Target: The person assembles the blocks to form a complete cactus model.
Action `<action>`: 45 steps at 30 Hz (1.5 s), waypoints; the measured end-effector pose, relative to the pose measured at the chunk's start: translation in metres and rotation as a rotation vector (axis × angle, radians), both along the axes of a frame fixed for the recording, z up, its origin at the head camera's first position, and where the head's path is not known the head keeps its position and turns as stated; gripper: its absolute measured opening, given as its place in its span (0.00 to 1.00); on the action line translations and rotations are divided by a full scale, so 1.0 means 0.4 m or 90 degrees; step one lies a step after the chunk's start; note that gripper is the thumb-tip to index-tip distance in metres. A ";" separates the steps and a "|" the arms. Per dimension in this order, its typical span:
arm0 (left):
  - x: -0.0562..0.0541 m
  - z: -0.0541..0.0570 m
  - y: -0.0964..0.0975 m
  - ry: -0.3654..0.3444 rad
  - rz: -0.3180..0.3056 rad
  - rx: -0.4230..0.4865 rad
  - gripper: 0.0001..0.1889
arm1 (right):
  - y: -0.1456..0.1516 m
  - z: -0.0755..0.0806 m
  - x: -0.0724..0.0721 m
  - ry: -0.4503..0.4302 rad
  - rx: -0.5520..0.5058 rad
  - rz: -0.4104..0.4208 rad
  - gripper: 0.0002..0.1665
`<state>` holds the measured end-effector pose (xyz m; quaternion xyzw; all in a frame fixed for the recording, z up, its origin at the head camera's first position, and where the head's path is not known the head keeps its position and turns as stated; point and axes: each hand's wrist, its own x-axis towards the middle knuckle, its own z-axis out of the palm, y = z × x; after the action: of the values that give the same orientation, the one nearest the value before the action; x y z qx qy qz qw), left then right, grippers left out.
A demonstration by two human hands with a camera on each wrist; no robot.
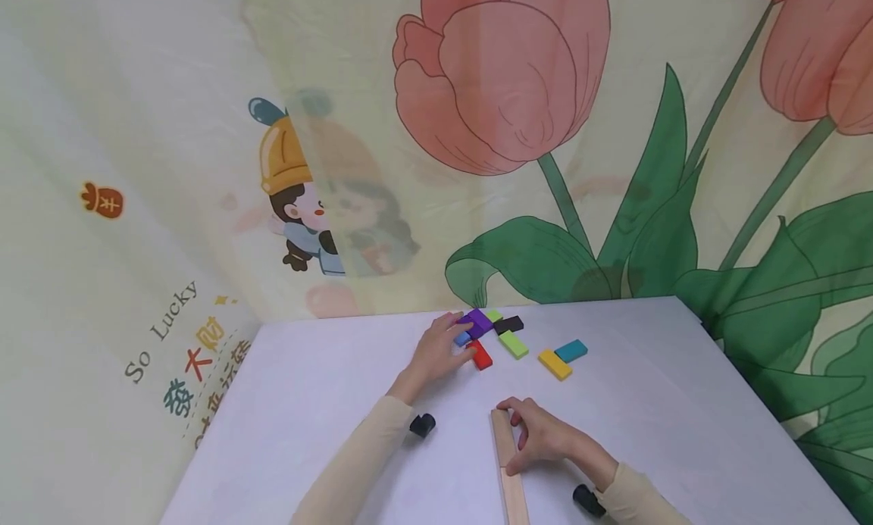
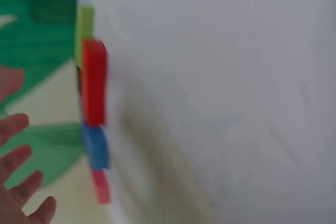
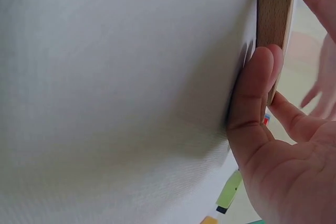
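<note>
My left hand (image 1: pixel 434 351) hovers at the left side of a cluster of coloured blocks, fingers spread and apart. Nearest to it are a red block (image 1: pixel 480 354), a purple block (image 1: pixel 480 323) and a blue block (image 1: pixel 462 339). The left wrist view shows that hand (image 2: pixel 18 182) clear of the red block (image 2: pixel 94 82). Thumb and index finger of my right hand (image 1: pixel 546 435) hold the far one of two plain wooden blocks (image 1: pixel 503 438), laid end to end in a row. The right wrist view shows fingers along the wood (image 3: pixel 274 14).
Right of the cluster lie a black block (image 1: pixel 508 325), a light green block (image 1: pixel 514 345), a yellow block (image 1: pixel 555 364) and a teal block (image 1: pixel 571 350). A printed cloth (image 1: pixel 409 207) hangs behind the white table (image 1: pixel 327 404). Small black devices (image 1: pixel 423 425) sit near both wrists.
</note>
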<state>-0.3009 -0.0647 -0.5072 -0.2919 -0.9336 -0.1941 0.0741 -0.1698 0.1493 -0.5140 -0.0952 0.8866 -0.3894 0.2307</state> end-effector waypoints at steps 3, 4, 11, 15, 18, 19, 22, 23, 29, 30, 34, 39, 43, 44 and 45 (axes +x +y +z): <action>0.095 0.008 -0.013 0.007 -0.026 0.012 0.25 | 0.001 -0.005 -0.001 -0.001 -0.005 0.005 0.54; 0.128 0.007 -0.017 -0.004 -0.036 0.009 0.25 | 0.003 -0.006 -0.001 -0.001 -0.007 0.007 0.54; 0.281 -0.003 -0.026 -0.081 -0.052 0.018 0.25 | 0.024 -0.011 -0.012 -0.003 -0.055 0.024 0.43; 0.323 -0.011 -0.028 -0.093 -0.058 0.015 0.25 | 0.032 -0.017 -0.017 0.003 -0.087 0.035 0.35; 0.353 -0.020 -0.029 -0.093 -0.079 0.012 0.26 | 0.032 -0.022 -0.018 0.010 -0.105 0.037 0.33; 0.362 -0.022 -0.028 -0.093 -0.086 0.011 0.26 | 0.032 -0.024 -0.019 0.011 -0.110 0.037 0.32; 0.386 -0.029 -0.021 -0.092 -0.111 0.006 0.27 | 0.034 -0.028 -0.022 0.011 -0.120 0.035 0.31; 0.392 -0.032 -0.018 -0.092 -0.119 0.002 0.28 | 0.035 -0.029 -0.023 0.009 -0.125 0.036 0.31; 0.415 -0.047 -0.003 -0.076 -0.162 -0.027 0.30 | 0.038 -0.031 -0.026 0.008 -0.130 0.040 0.32; 0.417 -0.049 -0.001 -0.070 -0.170 -0.030 0.30 | 0.038 -0.030 -0.026 0.009 -0.129 0.039 0.32; 0.421 -0.055 0.003 -0.050 -0.203 -0.046 0.31 | 0.036 -0.025 -0.024 0.011 -0.128 0.036 0.31; 0.426 -0.059 0.007 -0.037 -0.218 -0.066 0.34 | 0.034 -0.023 -0.022 0.010 -0.127 0.029 0.31; 0.427 -0.060 0.010 -0.044 -0.221 -0.076 0.34 | 0.033 -0.022 -0.022 0.008 -0.126 0.028 0.32; 0.428 -0.060 0.011 -0.046 -0.222 -0.077 0.35 | 0.033 -0.022 -0.022 0.007 -0.125 0.028 0.32; 0.428 -0.060 0.012 -0.049 -0.223 -0.077 0.35 | 0.033 -0.021 -0.022 0.007 -0.123 0.027 0.32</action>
<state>-0.1297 -0.0600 -0.5311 -0.4460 -0.8807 -0.1585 -0.0143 -0.1788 0.1625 -0.5226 -0.1379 0.8437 -0.4679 0.2241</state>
